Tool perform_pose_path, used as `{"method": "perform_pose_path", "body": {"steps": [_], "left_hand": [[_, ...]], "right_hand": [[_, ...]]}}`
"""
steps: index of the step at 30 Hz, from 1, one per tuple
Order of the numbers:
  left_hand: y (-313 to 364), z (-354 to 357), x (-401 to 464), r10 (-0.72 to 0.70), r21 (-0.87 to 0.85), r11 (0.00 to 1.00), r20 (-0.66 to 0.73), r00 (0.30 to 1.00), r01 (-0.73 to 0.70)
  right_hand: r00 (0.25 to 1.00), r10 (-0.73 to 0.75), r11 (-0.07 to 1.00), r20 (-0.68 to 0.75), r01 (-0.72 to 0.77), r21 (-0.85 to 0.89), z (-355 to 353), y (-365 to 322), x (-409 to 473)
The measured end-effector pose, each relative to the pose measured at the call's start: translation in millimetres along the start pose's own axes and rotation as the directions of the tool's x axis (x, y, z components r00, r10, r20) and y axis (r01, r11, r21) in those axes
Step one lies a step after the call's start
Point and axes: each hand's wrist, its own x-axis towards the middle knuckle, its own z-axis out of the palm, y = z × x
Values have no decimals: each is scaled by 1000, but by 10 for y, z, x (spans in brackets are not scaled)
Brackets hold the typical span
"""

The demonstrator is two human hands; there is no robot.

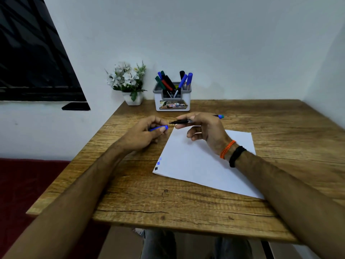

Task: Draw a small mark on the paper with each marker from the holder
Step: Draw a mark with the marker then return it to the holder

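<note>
A dark window fills the upper left of a pale wall, with a red floor below it. A wooden tabletop stands in the corner. At its far edge a white pot of flowers sits just left of the holder, which bristles with blue, green, red and black markers. Nearer, the left hand curls round a blue cap. Just to its right, the right hand pinches an uncapped marker, tip pointing at the cap, above the far corner of the paper. The paper's near-left corner bears small marks.
</note>
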Motion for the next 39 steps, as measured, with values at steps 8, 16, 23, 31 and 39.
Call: {"method": "perform_pose_path", "body": {"steps": [8, 16, 23, 31, 39], "left_hand": [[43, -2, -2, -11, -63, 998, -5, 1000, 10], [108, 19, -41, 26, -54, 998, 40, 999, -24], [170, 15, -74, 63, -105, 993, 12, 998, -61], [136, 12, -51, 21, -76, 997, -17, 1000, -22], [123, 182, -67, -68, -117, 991, 14, 998, 69]], "right_hand": [[1000, 22, 999, 10, -21, -42, -21, 53, 20], [997, -32, 991, -67, 23, -133, 70, 93, 6], [996, -41, 993, -78, 32, -110, 39, 92, 13], [979, -194, 936, -55, 167, -311, 5, 188, 88], [946, -325, 858, 4, 296, -420, -43, 231, 94]]}}
